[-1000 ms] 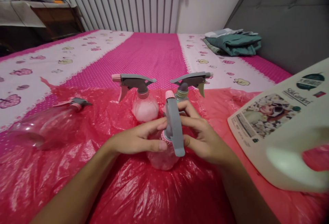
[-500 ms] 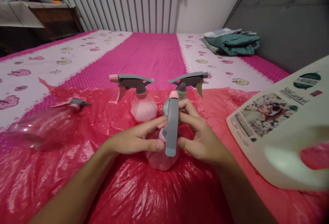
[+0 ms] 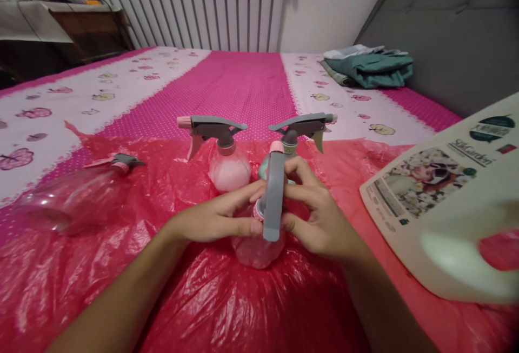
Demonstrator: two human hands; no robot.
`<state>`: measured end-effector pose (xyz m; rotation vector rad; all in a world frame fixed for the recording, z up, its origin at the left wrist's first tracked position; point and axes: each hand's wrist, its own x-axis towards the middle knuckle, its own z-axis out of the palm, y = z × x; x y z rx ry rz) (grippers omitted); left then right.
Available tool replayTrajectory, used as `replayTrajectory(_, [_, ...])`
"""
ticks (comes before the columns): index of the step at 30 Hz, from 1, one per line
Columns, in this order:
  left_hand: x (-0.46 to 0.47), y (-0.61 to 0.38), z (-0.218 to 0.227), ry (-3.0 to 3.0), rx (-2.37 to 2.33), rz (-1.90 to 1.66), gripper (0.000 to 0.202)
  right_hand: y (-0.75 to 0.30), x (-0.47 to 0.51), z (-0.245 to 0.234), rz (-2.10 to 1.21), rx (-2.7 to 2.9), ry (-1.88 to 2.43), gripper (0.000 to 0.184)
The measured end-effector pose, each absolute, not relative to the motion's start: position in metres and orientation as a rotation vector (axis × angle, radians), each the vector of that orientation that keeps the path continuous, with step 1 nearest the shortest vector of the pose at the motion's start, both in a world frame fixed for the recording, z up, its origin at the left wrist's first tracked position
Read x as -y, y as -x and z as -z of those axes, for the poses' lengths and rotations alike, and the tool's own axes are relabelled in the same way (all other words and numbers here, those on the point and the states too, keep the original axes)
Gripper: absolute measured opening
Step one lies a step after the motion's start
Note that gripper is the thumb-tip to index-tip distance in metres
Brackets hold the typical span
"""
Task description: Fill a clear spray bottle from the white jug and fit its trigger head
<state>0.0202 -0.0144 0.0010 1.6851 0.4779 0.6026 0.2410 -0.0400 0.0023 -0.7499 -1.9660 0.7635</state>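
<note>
A small pink spray bottle (image 3: 259, 250) with a grey trigger head (image 3: 274, 196) stands on red plastic sheeting (image 3: 227, 299) in front of me. My left hand (image 3: 214, 218) pinches the bottle's neck collar from the left. My right hand (image 3: 316, 212) wraps its fingers round the grey trigger head from the right. Behind them stand a second pink spray bottle (image 3: 227, 164) and a greenish spray bottle (image 3: 298, 128), partly hidden by my fingers.
A clear pink spray bottle (image 3: 68, 201) lies on its side at the left. A large white jug (image 3: 450, 201) with a printed label fills the right foreground. Folded green cloth (image 3: 368, 69) lies on the pink bedspread (image 3: 239, 82) near a grey headboard. A radiator lines the far wall.
The grey trigger head has turned a little, its near end swinging left, while my right-hand fingers shifted on it. The left hand kept its hold.
</note>
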Motion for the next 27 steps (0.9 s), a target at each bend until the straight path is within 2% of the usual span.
replayTrajectory(4, [0.013, -0.021, -0.001, -1.718, -0.455, -0.619, 0.033, -0.239, 0.041, -0.004, -0.705, 1.962, 0.793, 0.023])
replayTrajectory(10, [0.016, -0.021, 0.000, -1.716, -0.485, -0.611, 0.030, -0.243, 0.042, -0.007, -0.815, 1.984, 0.806, 0.013])
replayTrajectory(12, [0.016, -0.022, 0.002, -1.693, -0.491, -0.628, 0.038, -0.245, 0.043, -0.007, -0.879, 1.998, 0.790, 0.012])
replayTrajectory(16, [0.012, -0.023, 0.007, -1.714, -0.424, -0.643, 0.077, -0.247, 0.042, -0.006, -0.895, 1.982, 0.749, 0.016])
replayTrajectory(18, [0.009, -0.023, 0.009, -1.745, -0.408, -0.612, 0.089, -0.248, 0.041, -0.005, -0.886, 1.966, 0.736, 0.012])
replayTrajectory(24, [0.006, -0.017, 0.018, -1.783, -0.447, -0.549, 0.097, -0.249, 0.040, -0.005, -0.960, 1.945, 0.721, 0.013])
replayTrajectory(27, [0.006, -0.016, 0.017, -1.763, -0.490, -0.504, 0.095, -0.245, 0.042, -0.006, -1.038, 1.916, 0.774, 0.014])
